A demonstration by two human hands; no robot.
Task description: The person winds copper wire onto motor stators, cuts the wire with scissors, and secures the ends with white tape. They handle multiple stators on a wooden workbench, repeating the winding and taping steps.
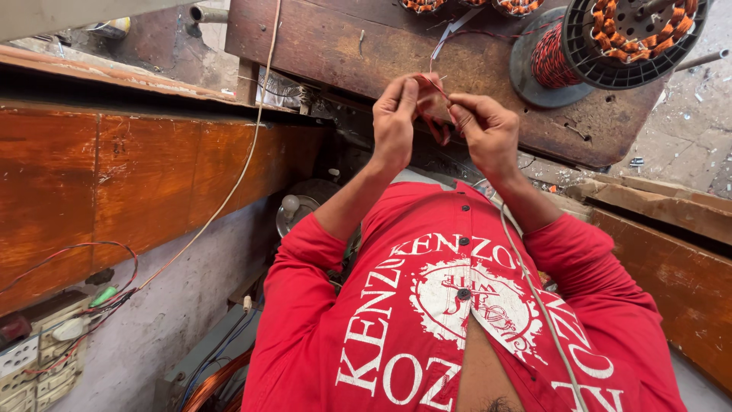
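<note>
A dark, scarred wooden desk [366, 46] fills the top of the view, its surface pitted and strewn with scraps. To the left runs a long reddish-brown wooden panel [145, 175] above a grey plastered wall [152, 336]. Another brown board [671, 259] slants along the right side. On the desk's far right corner stands a black winding spool [610, 38] wrapped in red and orange copper wire, and smaller coils [469, 4] show at the top edge. A pale cord [244, 160] hangs down from above, crossing the panel. At the lower left sits a switchboard [34, 358] with thin red wires looping to it.

Both forearms rise from red sleeves and meet over the desk's near edge. The left hand [395, 122] and right hand [488, 130] are held close together, wrists bent inward. Between them is a thin red wire [433, 88], pinched at the fingertips. Each grip is closed tightly on it, thumb against forefinger, the remaining fingers curled. The wire loops down between the palms.
</note>
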